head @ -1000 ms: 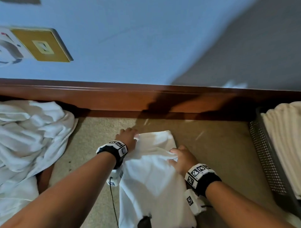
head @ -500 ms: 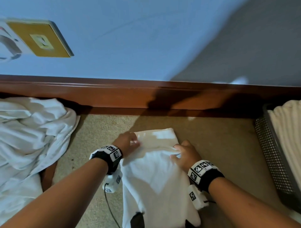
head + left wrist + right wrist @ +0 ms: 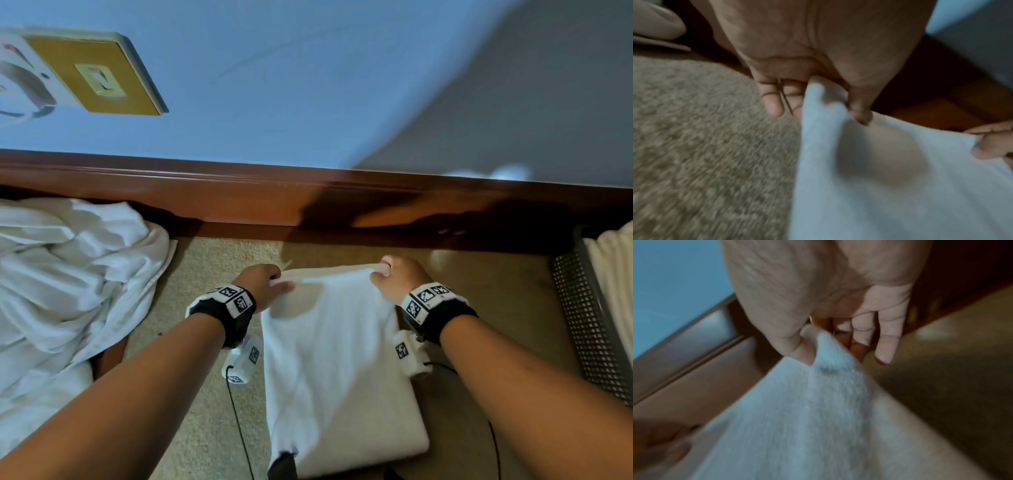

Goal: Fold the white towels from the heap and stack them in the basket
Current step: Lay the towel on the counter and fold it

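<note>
A white towel (image 3: 335,363) lies lengthwise on the beige carpet in front of me, its far edge lifted and pulled taut. My left hand (image 3: 265,281) pinches the far left corner between thumb and fingers; the left wrist view shows the towel (image 3: 879,178) caught under the thumb of this left hand (image 3: 830,91). My right hand (image 3: 394,275) pinches the far right corner, and the right wrist view shows the towel (image 3: 818,410) held by that right hand (image 3: 813,340). The heap of white towels (image 3: 68,281) lies at the left. The basket (image 3: 589,325) stands at the right edge.
A dark wooden skirting board (image 3: 308,198) runs along the blue wall just beyond the towel. Folded cream towels (image 3: 616,274) lie inside the mesh basket. Bare carpet (image 3: 489,284) stretches between the towel and the basket. Thin black cables (image 3: 239,428) trail from the wrist cameras.
Both hands went from lying on the towel's far end to pinching its far corners. The right hand moved right and further away, spreading and lifting the edge.
</note>
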Available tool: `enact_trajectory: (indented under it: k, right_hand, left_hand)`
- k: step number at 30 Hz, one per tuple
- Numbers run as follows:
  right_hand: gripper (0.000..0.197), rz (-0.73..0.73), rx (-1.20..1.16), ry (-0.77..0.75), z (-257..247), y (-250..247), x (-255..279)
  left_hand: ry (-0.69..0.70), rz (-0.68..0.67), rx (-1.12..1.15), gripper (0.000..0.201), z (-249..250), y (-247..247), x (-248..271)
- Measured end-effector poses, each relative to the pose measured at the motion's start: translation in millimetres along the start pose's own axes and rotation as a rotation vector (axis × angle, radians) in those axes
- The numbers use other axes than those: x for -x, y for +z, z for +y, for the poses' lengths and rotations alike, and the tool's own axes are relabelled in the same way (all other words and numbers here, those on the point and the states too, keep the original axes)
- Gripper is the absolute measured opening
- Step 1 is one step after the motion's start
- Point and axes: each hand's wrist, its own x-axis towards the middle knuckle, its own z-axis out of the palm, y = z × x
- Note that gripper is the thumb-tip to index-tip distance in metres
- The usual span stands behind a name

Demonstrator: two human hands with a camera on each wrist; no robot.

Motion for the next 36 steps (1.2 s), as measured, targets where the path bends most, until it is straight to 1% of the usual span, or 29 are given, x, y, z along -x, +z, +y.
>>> enact_trajectory:
  k: [2, 4, 5, 6, 7, 9, 12, 14, 16, 18, 19, 20, 22, 24, 26, 28, 29, 30, 31, 32, 34, 35, 36]
  right_hand:
    - [0.02, -0.01, -0.02, 0.103, 2.9, 7.1, -13.1]
    - [0.037, -0.049, -0.117, 0.211, 11.5, 18.2, -19.6]
    - [0.043, -0.066, -0.187, 0.254, 14.7, 23.0, -18.8]
    - [0.047, -0.077, -0.249, 0.28, 18.0, 28.1, -18.0]
    - [0.051, -0.096, -0.286, 0.287, 19.1, 31.9, -15.4]
    - [0.054, -0.153, -0.306, 0.287, 17.7, 36.9, -7.6]
    - [0.045, -0.192, -0.431, 0.32, 12.0, 37.5, 4.5]
    - [0.034, -0.161, -0.52, 0.306, 6.2, 28.7, 15.0]
    - [0.022, -0.096, -0.595, 0.224, -1.2, 14.1, 28.4]
    - [0.015, -0.006, -0.709, 0.067, -11.0, -8.8, 47.5]
    - [0.019, 0.05, -0.775, -0.047, -15.7, -23.0, 59.0]
    - [0.029, 0.102, -0.832, -0.178, -18.5, -37.5, 70.7]
    - [0.044, 0.169, -0.872, -0.428, -16.9, -62.2, 95.3]
    - [0.048, 0.214, -0.799, -0.615, -9.8, -75.5, 120.2]
    - [0.044, 0.324, -0.653, -0.732, 0.0, -75.5, 140.8]
    - [0.038, 0.473, -0.375, -0.826, 14.5, -60.7, 150.4]
    - [0.04, 0.509, -0.226, -0.842, 24.4, -47.2, 151.5]
    - [0.046, 0.492, -0.113, -0.819, 36.4, -28.9, 151.2]
    - [0.054, 0.427, -0.033, -0.776, 49.5, -8.1, 149.3]
    - [0.057, 0.326, 0.023, -0.715, 63.6, 13.7, 147.3]
    - [0.052, 0.067, 0.062, -0.536, 88.9, 54.3, 144.6]
    - [0.048, -0.055, 0.023, -0.433, 98.0, 71.0, 144.5]
    - [0.044, -0.129, -0.073, -0.33, 105.2, 86.6, 142.5]
  left_hand:
    - [-0.132, 0.085, 0.078, 0.03, -6.2, 8.5, -8.5]
    - [-0.282, 0.126, 0.189, 0.045, -13.9, 18.6, -8.9]
    - [-0.332, 0.129, 0.237, 0.053, -18.2, 24.5, -8.4]
    - [-0.353, 0.122, 0.284, 0.06, -21.6, 30.0, -7.9]
    - [-0.349, 0.102, 0.338, 0.064, -23.8, 35.2, -6.3]
    - [-0.306, 0.048, 0.468, 0.062, -24.6, 42.9, 0.0]
    - [-0.283, -0.008, 0.692, 0.05, -18.0, 45.3, 13.3]
    - [-0.258, 0.013, 0.793, 0.042, -9.2, 35.0, 24.1]
    - [-0.168, 0.038, 0.822, 0.044, -1.6, 17.4, 34.8]
    - [-0.036, 0.094, 0.839, 0.051, 8.4, -7.6, 52.0]
    - [0.04, 0.146, 0.86, 0.054, 15.2, -21.8, 63.3]
    - [0.127, 0.206, 0.88, 0.056, 21.7, -35.3, 75.2]
    - [0.343, 0.323, 0.846, 0.05, 36.0, -59.9, 104.3]
    - [0.531, 0.381, 0.763, 0.04, 45.6, -72.9, 133.3]
    - [0.641, 0.419, 0.687, 0.034, 47.3, -73.5, 155.7]
    - [0.732, 0.502, 0.498, 0.033, 37.6, -62.2, 165.5]
    - [0.769, 0.532, 0.379, 0.032, 28.3, -51.9, 165.4]
    - [0.77, 0.511, 0.275, 0.03, 15.4, -38.7, 162.4]
    - [0.72, 0.436, 0.184, 0.029, 0.8, -23.9, 158.7]
    - [0.619, 0.322, 0.098, 0.033, -13.6, -7.8, 155.8]
    - [0.33, 0.052, -0.011, 0.042, -42.8, 27.7, 151.0]
    - [0.193, -0.042, 0.018, 0.041, -52.9, 43.4, 149.7]
    - [0.099, -0.09, 0.077, 0.039, -59.1, 57.0, 147.7]
